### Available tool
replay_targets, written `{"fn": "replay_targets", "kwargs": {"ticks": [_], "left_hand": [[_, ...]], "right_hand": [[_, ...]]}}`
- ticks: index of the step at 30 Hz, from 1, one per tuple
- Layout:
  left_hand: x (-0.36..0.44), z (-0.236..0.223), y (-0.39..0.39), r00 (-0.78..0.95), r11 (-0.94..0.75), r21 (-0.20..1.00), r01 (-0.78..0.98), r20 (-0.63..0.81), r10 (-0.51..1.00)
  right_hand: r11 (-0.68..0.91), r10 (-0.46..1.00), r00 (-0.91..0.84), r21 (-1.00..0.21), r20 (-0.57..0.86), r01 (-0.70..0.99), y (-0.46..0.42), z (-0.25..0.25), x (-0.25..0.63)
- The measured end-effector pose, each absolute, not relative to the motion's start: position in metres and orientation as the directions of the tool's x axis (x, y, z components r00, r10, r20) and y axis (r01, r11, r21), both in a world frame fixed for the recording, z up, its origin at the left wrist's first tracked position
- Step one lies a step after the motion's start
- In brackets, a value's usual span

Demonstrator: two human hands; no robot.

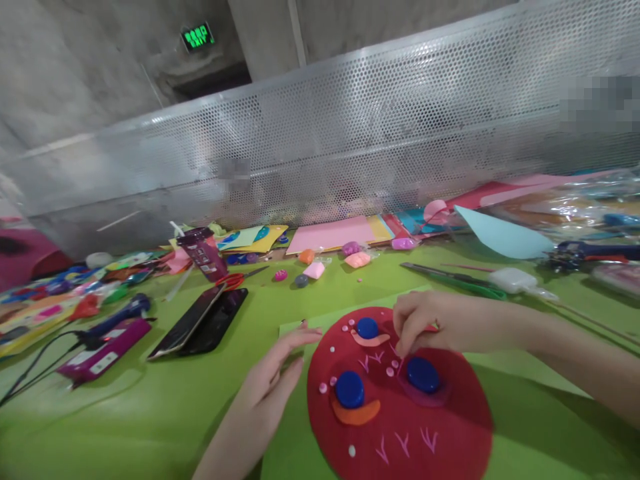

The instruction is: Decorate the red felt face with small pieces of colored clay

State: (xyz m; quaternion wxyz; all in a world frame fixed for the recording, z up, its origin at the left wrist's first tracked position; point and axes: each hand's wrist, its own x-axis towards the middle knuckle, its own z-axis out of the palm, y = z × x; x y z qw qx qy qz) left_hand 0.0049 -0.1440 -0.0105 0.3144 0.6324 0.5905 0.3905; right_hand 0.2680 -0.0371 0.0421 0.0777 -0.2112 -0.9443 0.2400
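Note:
A red paper circle lies on a light green sheet. On it sit several blue bottle caps, with an orange clay crescent, a peach crescent and a purple one beside them. Small pink and white clay balls and thin pink branching strips dot the paper. My left hand has its fingers stretched out, the tips at the circle's left edge. Over the upper right of the circle, my right hand is closed in a pinch just above a blue cap; what its fingertips hold is hidden.
Left of the hands are a phone, a purple power strip with cords, and a purple cup with a straw. Behind lie scissors, clay lumps, coloured paper and a utility knife. A perforated metal screen stands at the back.

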Motion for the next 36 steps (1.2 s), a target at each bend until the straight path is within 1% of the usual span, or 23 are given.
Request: {"fn": "replay_targets", "kwargs": {"ticks": [8, 13, 15, 19, 21, 26, 30, 36], "left_hand": [[0.001, -0.009, -0.141, 0.054, -0.109, 0.853, 0.510, 0.095, 0.994], [0.006, -0.006, -0.143, 0.027, -0.092, 0.859, 0.504, 0.091, 0.996], [0.005, -0.008, -0.143, 0.029, -0.076, 0.855, 0.513, 0.072, 0.997], [-0.002, -0.013, -0.140, 0.052, -0.044, 0.844, 0.535, 0.019, 0.998], [-0.004, -0.014, -0.138, 0.055, -0.042, 0.850, 0.525, 0.015, 0.998], [-0.003, -0.014, -0.139, 0.068, -0.042, 0.868, 0.495, 0.010, 0.998], [-0.001, -0.013, -0.141, 0.072, -0.037, 0.868, 0.494, 0.002, 0.997], [-0.001, -0.013, -0.141, 0.073, -0.037, 0.863, 0.503, 0.000, 0.997]], "right_hand": [[0.819, 0.424, -0.902, -0.460, 0.083, 0.343, -0.038, 0.041, 0.268], [0.826, 0.422, -0.904, -0.438, 0.065, 0.354, -0.038, 0.042, 0.269], [0.815, 0.435, -0.899, -0.447, 0.049, 0.370, -0.038, 0.042, 0.269], [0.770, 0.456, -0.889, -0.484, -0.037, 0.415, -0.037, 0.043, 0.269], [0.760, 0.456, -0.889, -0.496, -0.051, 0.419, -0.037, 0.045, 0.268], [0.752, 0.463, -0.885, -0.512, -0.037, 0.415, -0.039, 0.047, 0.269], [0.769, 0.443, -0.896, -0.498, -0.038, 0.402, -0.040, 0.047, 0.269], [0.773, 0.454, -0.890, -0.485, -0.027, 0.409, -0.038, 0.046, 0.270]]}}
